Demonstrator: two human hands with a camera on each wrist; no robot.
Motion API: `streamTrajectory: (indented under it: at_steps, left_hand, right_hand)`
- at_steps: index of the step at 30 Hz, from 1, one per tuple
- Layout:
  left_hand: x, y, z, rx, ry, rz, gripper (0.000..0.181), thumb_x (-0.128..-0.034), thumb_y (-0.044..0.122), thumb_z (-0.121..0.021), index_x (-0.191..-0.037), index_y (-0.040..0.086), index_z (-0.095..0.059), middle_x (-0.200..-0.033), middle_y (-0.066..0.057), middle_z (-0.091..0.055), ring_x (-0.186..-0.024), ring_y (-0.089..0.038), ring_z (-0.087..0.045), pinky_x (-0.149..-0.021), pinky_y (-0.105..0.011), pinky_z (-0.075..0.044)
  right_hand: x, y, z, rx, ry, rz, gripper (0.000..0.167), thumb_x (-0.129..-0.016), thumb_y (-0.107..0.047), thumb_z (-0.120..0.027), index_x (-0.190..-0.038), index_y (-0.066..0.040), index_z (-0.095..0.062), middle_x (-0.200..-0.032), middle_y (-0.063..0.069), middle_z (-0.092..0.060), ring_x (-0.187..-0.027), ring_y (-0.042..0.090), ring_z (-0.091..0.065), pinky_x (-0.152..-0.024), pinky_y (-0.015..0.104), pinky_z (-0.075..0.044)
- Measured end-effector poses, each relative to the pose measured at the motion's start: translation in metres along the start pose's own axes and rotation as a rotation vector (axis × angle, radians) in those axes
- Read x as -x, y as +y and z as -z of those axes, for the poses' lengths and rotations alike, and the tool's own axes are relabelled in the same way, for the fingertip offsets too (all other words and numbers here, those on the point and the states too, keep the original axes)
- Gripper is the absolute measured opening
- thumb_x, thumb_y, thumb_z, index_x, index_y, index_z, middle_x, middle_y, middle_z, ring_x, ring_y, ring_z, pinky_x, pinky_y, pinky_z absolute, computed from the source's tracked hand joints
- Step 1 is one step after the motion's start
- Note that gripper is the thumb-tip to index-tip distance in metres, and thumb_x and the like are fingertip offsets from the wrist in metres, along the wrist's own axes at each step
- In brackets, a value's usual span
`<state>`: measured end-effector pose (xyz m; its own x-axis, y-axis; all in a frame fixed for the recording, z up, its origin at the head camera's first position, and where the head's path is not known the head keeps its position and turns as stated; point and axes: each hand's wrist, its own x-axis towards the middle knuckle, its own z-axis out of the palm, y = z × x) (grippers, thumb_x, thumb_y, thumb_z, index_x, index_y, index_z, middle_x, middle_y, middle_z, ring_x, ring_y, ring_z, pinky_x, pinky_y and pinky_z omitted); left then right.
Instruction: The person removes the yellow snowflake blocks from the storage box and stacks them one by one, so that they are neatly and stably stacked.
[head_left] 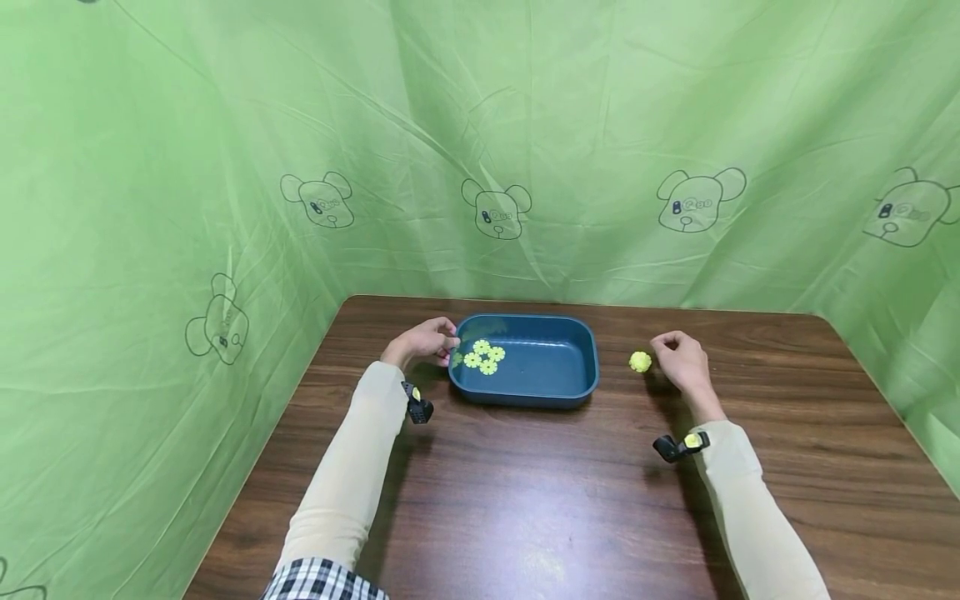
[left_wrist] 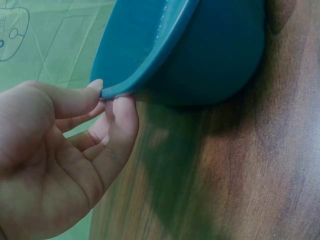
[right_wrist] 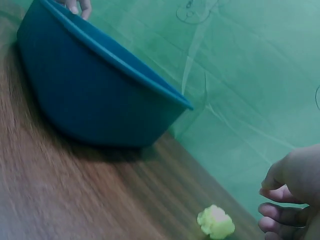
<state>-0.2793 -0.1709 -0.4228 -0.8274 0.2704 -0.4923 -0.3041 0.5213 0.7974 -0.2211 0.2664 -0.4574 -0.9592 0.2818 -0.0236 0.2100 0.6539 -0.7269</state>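
Note:
A dark blue rectangular basin (head_left: 551,367) with rounded corners stands on the table. At its left end my left hand (head_left: 429,340) grips the rim between thumb and fingers; the left wrist view shows the thumb on top of the rim (left_wrist: 150,62) and fingers beneath. Several pale yellow flower shapes (head_left: 488,367) show inside the basin's left part; whether printed or loose I cannot tell. Right of the basin lies a small yellow-green ruffled lump (right_wrist: 216,222), like a flower head. Beside it, my right hand (head_left: 684,362) hovers with loosely bent fingers, apart from the lump and holding nothing.
The brown wood-grain table (head_left: 495,492) reaches back to a green curtain (head_left: 600,100) with bear-head drawings, which also hangs along the left. Small black cameras (head_left: 418,404) sit on both wrists. Dark table surface lies in front of the basin.

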Motion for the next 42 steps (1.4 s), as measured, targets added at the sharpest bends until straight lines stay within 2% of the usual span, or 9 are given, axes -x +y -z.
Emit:
streamTrajectory:
  at_steps: [6, 12, 18, 33, 38, 42]
  left_hand:
    - [0.001, 0.002, -0.001, 0.007, 0.006, 0.015, 0.023, -0.099, 0.011, -0.051, -0.119, 0.005, -0.043, -0.101, -0.019, -0.051, -0.076, -0.018, -0.053, -0.088, -0.044, -0.052]
    - [0.002, 0.004, -0.001, 0.001, 0.004, 0.005, 0.025, -0.0995, 0.011, -0.05, -0.122, 0.004, -0.041, -0.094, -0.015, -0.05, -0.074, -0.017, -0.052, -0.092, -0.049, -0.05]
    - [0.001, 0.002, 0.0, -0.005, 0.006, -0.005, 0.024, -0.0996, 0.01, -0.049, -0.121, 0.004, -0.04, -0.089, -0.011, -0.049, -0.074, -0.017, -0.052, -0.092, -0.05, -0.049]
    - [0.002, 0.004, -0.002, 0.006, 0.016, -0.006, 0.021, -0.0997, 0.01, -0.049, -0.117, 0.004, -0.04, -0.09, -0.012, -0.048, -0.074, -0.018, -0.051, -0.094, -0.052, -0.048]
    - [0.001, 0.001, -0.002, -0.006, 0.016, -0.007, 0.02, -0.0997, 0.01, -0.049, -0.117, 0.005, -0.04, -0.089, -0.011, -0.048, -0.074, -0.018, -0.051, -0.088, -0.047, -0.051]
    - [0.0, 0.0, -0.002, -0.009, 0.013, -0.002, 0.021, -0.0993, 0.011, -0.05, -0.116, 0.005, -0.04, -0.088, -0.01, -0.049, -0.073, -0.017, -0.052, -0.077, -0.037, -0.055]
  right_hand:
    - [0.0, -0.009, -0.005, -0.009, 0.023, 0.071, 0.027, -0.091, -0.021, -0.049, -0.107, -0.004, -0.063, -0.105, 0.016, -0.062, -0.098, 0.031, -0.053, -0.079, 0.032, -0.038]
    - [0.003, -0.023, -0.011, -0.028, 0.017, 0.115, 0.027, -0.093, -0.025, -0.051, -0.107, -0.006, -0.063, -0.106, 0.015, -0.062, -0.1, 0.031, -0.054, -0.084, 0.036, -0.039]
    - [0.005, -0.037, -0.018, -0.046, 0.023, 0.155, 0.023, -0.093, -0.025, -0.055, -0.105, -0.007, -0.063, -0.103, 0.013, -0.063, -0.095, 0.027, -0.054, -0.082, 0.033, -0.04]
    - [0.012, -0.068, -0.039, -0.096, -0.008, 0.263, 0.018, -0.091, -0.019, -0.06, -0.101, -0.005, -0.063, -0.096, 0.013, -0.064, -0.087, 0.024, -0.054, -0.077, 0.031, -0.041]
    - [0.019, -0.079, -0.049, -0.12, -0.022, 0.306, 0.016, -0.09, -0.017, -0.063, -0.1, -0.004, -0.064, -0.094, 0.013, -0.064, -0.084, 0.023, -0.056, -0.075, 0.03, -0.043]
    - [0.026, -0.087, -0.058, -0.142, -0.039, 0.342, 0.016, -0.089, -0.014, -0.064, -0.1, -0.003, -0.064, -0.096, 0.014, -0.064, -0.085, 0.024, -0.056, -0.076, 0.03, -0.044]
